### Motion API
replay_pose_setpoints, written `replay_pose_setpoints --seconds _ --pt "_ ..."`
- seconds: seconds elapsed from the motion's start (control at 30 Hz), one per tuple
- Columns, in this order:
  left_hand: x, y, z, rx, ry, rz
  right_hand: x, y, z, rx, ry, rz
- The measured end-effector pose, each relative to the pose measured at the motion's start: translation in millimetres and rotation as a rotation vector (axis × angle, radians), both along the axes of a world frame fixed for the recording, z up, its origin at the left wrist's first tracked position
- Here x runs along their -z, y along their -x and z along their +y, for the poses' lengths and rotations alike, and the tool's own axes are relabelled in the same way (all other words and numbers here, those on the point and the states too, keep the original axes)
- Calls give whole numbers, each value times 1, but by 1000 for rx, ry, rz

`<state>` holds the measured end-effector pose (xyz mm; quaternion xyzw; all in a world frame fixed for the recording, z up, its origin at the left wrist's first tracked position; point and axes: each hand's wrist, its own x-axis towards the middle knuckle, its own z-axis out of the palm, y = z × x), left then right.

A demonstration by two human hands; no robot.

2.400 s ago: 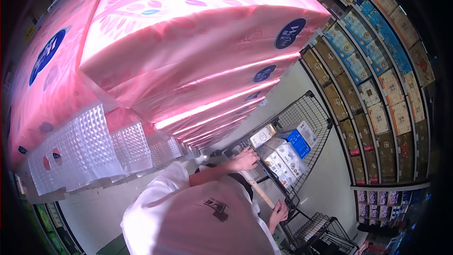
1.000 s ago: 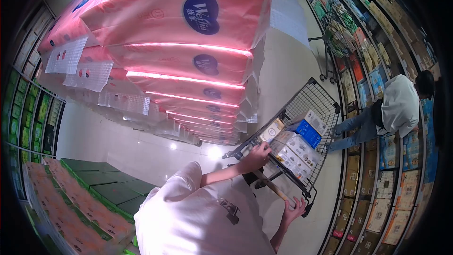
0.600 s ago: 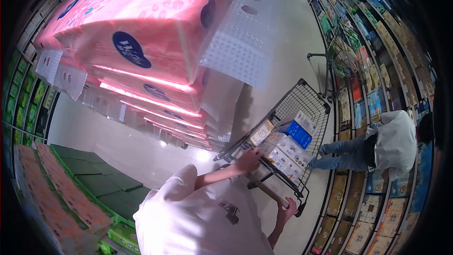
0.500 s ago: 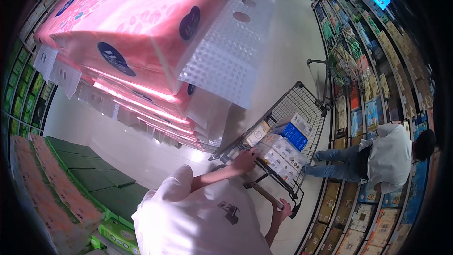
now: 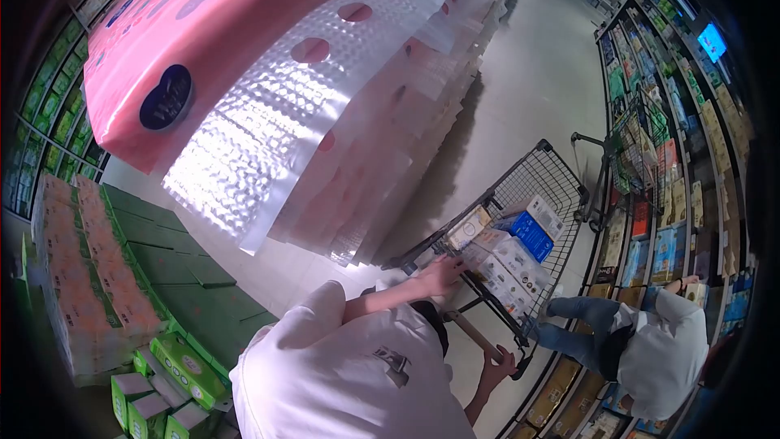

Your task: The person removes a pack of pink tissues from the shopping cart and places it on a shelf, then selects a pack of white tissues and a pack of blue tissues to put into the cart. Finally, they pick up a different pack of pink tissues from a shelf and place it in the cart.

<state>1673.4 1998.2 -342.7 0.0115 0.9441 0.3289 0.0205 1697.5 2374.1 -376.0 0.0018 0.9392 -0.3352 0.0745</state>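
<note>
A black wire shopping cart [image 5: 543, 164] stands in front of me. My left hand [image 5: 441, 276] is at the left end of its rear, fingers curled over the frame by the handle. My right hand [image 5: 497, 369] is closed around the right end of the cart handle [image 5: 474, 333]. Inside the basket, near my left hand, lie a cream-coloured box [image 5: 469, 228], a white pack with small printed pictures [image 5: 505, 275] and a blue-and-white box [image 5: 532, 236].
Large pink packs [image 5: 236, 41] with a clear bubbled plastic strip [image 5: 268, 106] are stacked close on the left. Green packs [image 5: 187, 366] lie at lower left. A person in a white top [image 5: 662, 349] bends beside the right-hand shelves. Another cart [image 5: 630, 154] stands farther along the aisle.
My view has turned left and shifted forward along the pink stack. Both hands remain at the cart. The person on the right now bends closer to the shelf, one arm stretched toward it.
</note>
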Motion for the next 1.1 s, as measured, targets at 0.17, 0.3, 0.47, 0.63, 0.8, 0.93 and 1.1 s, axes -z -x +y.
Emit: replay_pose_setpoints --seconds 0.17,0.3,0.47,0.63,0.8,0.93,1.1 --pt "3 40 -7 -93 -9 -78 17 47 -10 -32 -27 13" --pt "38 65 -22 -109 60 -33 38 82 -23 -58 -28 36" --pt "74 102 -51 -122 -16 -76 53 133 -57 -45 -27 16" --pt "82 130 -74 -141 -7 -65 57 178 -82 -80 -22 -10" --pt "101 158 -104 -186 -11 -25 60 215 -118 -141 -107 14" --pt "106 188 -116 -225 -22 -22 64 252 -128 -189 -123 19" --pt "106 225 -146 -240 -14 -27 72 293 -159 -223 -121 48"
